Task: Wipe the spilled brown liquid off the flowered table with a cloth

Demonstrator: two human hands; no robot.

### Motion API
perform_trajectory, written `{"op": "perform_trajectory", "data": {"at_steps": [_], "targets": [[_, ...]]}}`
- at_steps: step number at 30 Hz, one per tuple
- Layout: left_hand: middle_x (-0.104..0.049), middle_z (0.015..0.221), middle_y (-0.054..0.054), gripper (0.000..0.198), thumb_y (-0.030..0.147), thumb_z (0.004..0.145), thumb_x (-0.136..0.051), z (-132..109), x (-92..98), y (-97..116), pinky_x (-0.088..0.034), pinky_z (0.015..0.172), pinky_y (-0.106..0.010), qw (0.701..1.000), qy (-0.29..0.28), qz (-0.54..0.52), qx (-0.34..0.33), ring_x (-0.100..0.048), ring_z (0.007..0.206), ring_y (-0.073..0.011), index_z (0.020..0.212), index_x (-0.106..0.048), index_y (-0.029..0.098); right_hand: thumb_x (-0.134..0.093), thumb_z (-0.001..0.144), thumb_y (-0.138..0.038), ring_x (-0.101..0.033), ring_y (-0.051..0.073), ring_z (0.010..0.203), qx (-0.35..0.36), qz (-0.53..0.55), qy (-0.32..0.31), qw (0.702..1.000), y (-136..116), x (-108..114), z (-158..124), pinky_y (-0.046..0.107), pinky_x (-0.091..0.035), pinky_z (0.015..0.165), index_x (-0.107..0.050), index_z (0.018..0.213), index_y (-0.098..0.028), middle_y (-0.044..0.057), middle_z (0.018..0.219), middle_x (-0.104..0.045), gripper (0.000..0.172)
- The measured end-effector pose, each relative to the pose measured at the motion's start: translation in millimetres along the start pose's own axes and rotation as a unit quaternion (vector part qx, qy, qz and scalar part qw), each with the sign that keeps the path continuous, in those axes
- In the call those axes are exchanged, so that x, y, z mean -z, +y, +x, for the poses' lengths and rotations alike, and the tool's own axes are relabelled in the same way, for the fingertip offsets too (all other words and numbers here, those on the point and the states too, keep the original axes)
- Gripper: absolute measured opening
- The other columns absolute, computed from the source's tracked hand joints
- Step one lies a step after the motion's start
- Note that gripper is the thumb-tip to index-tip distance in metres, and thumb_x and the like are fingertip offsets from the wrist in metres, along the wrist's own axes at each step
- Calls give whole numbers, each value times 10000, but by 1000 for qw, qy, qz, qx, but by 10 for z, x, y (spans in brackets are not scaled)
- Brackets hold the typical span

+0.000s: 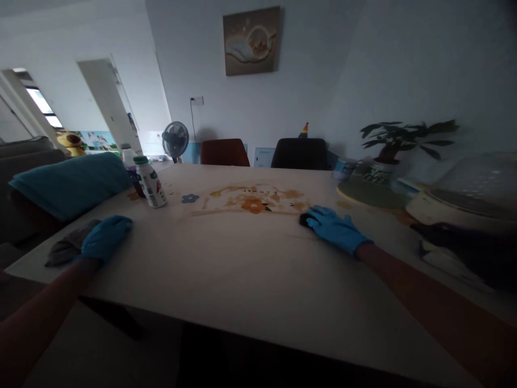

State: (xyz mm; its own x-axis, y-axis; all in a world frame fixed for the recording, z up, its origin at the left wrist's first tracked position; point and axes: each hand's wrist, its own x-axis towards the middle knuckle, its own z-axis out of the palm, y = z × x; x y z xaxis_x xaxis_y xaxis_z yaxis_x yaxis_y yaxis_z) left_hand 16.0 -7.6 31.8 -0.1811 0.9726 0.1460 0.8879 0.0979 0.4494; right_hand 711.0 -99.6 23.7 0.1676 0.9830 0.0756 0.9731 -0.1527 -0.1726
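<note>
My left hand (105,237), in a blue glove, rests on the white table (226,269) near its left front edge, fingers stretched forward. A crumpled grey cloth (70,245) lies against it and partly behind it. My right hand (335,229), also gloved in blue, is closed over a small dark scrubbing pad (305,219) pressed to the tabletop. Most of the pad is hidden under the fingers. Just beyond it is a flower print (253,206) with orange and yellow smears around it.
Two bottles, one white with a green cap (150,183) and one dark (131,167), stand at the left. On the right are a potted plant (383,145), a round green mat (363,193), a tin (343,168) and a domed cover (480,183). Chairs (224,152) stand behind the table.
</note>
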Motion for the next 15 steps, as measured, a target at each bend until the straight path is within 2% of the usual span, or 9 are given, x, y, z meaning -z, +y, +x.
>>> {"op": "perform_trajectory", "data": {"at_steps": [4, 6, 8, 11, 13, 15], "targets": [[-812, 1508, -236, 433, 418, 1008, -515, 1, 37, 19, -491, 1393, -600, 1000, -9, 6, 3, -745, 1453, -447, 1165, -796, 129, -376, 1210, -514, -483, 402, 1750, -11, 35, -2, 999, 128, 14, 40, 643, -343, 1472, -559, 1820, -161, 209, 1920, -449, 728], [-820, 1492, -231, 443, 426, 1006, -512, 19, 37, 15, -512, 1372, -614, 1000, -10, 9, 8, -752, 1441, -455, 1161, -803, 130, -402, 1197, -515, -481, 405, 1753, 1, 51, 3, 999, 141, 18, 6, 605, -352, 1477, -571, 1807, -144, 207, 1915, -457, 733], [-809, 1512, -238, 474, 437, 1012, -493, 44, 21, -5, -514, 1370, -602, 1000, -11, 12, 9, -739, 1462, -458, 1175, -805, 119, -420, 1197, -518, -500, 410, 1740, 21, 63, 7, 998, 146, 13, -77, 602, -382, 1466, -645, 1747, -176, 190, 1875, -526, 686], [-802, 1525, -240, 522, 460, 1028, -477, 83, -19, -66, -513, 1369, -583, 1000, -8, 21, 4, -737, 1453, -446, 1224, -806, 106, -439, 1200, -499, -607, 401, 1657, 44, 64, -6, 997, 137, -25, -271, 596, -470, 1418, -739, 1648, -247, 161, 1761, -664, 596], [-801, 1535, -230, 552, 469, 1043, -473, 111, -41, -119, -505, 1376, -571, 999, -6, 35, -6, -738, 1443, -425, 1288, -803, 100, -454, 1197, -500, -640, 395, 1627, 52, 56, -17, 997, 90, -70, -410, 583, -493, 1403, -732, 1665, -260, 155, 1749, -676, 595], [-784, 1567, -228, 593, 464, 1065, -441, 140, -54, -173, -498, 1382, -566, 998, -17, 55, -13, -726, 1461, -415, 1353, -795, 86, -472, 1191, -508, -606, 388, 1662, 66, 50, -22, 996, -22, -120, -525, 561, -460, 1429, -694, 1717, -249, 153, 1796, -633, 626]]}}
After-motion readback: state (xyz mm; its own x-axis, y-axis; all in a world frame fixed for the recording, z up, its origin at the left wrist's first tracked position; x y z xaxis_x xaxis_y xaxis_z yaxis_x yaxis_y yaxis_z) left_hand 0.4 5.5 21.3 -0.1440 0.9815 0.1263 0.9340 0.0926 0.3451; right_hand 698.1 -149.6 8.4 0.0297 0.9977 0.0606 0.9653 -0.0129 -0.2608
